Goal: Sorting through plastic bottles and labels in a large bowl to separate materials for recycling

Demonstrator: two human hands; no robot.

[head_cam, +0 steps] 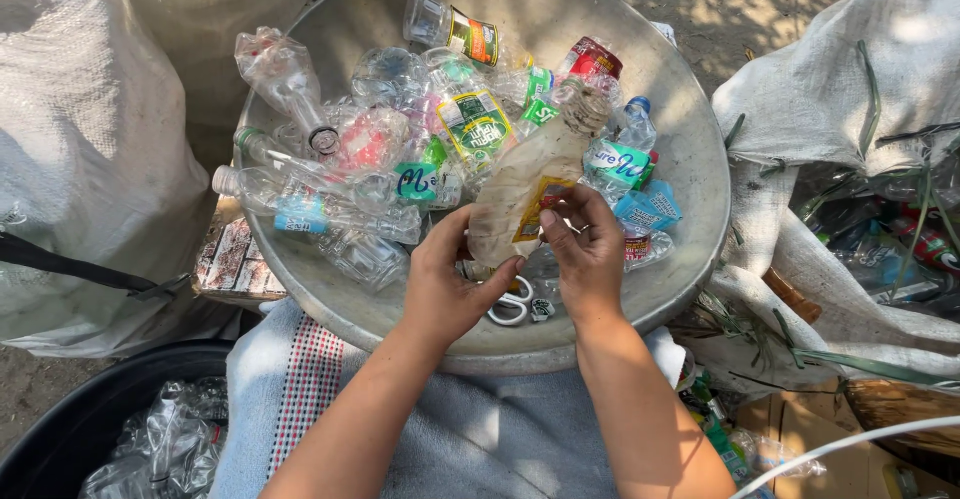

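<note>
A dirty, flattened plastic bottle (525, 184) with a yellow label is held over a big metal basin (690, 209). My left hand (445, 284) grips its lower end from the left. My right hand (585, 244) pinches the yellow label on its right side. Several crushed clear plastic bottles (370, 174) with green, blue and red labels fill the basin behind the held one. White-handled scissors (512, 307) lie in the basin just below my hands.
White woven sacks stand at the left (80, 149) and at the right (850, 89), the right one holding more bottles. A black tub (90, 409) with clear plastic sits at the lower left. A grey cloth (480, 429) covers my lap.
</note>
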